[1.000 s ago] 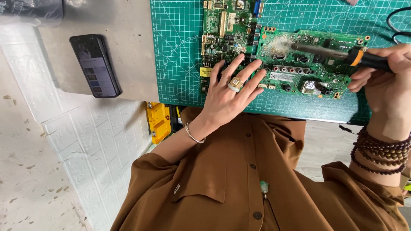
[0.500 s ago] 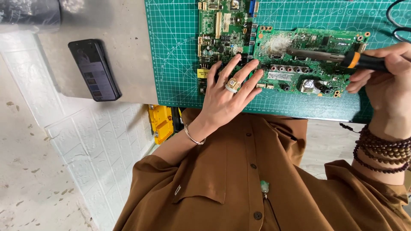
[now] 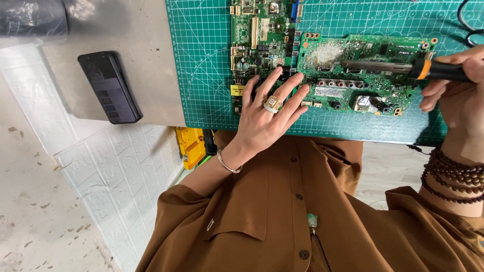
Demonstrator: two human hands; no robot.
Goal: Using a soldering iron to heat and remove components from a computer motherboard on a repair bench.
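Note:
My left hand, with rings on two fingers and a thin bracelet on the wrist, lies flat with fingers spread on the near edge of two green circuit boards. The taller board is on the left and the wider board on the right, both on a green cutting mat. My right hand, with dark bead bracelets on the wrist, grips a soldering iron by its black handle. Its orange collar and metal shaft point left across the wider board, with the tip near a whitish patch.
A dark phone lies on the grey tabletop left of the mat. A black cable curls at the top right. A yellow tool sits under the table edge. Below are a white brick-pattern wall panel and my brown shirt.
The view has shifted slightly, so the table sits a little more to the left in the frame. Both hands keep their places on the boards and the iron.

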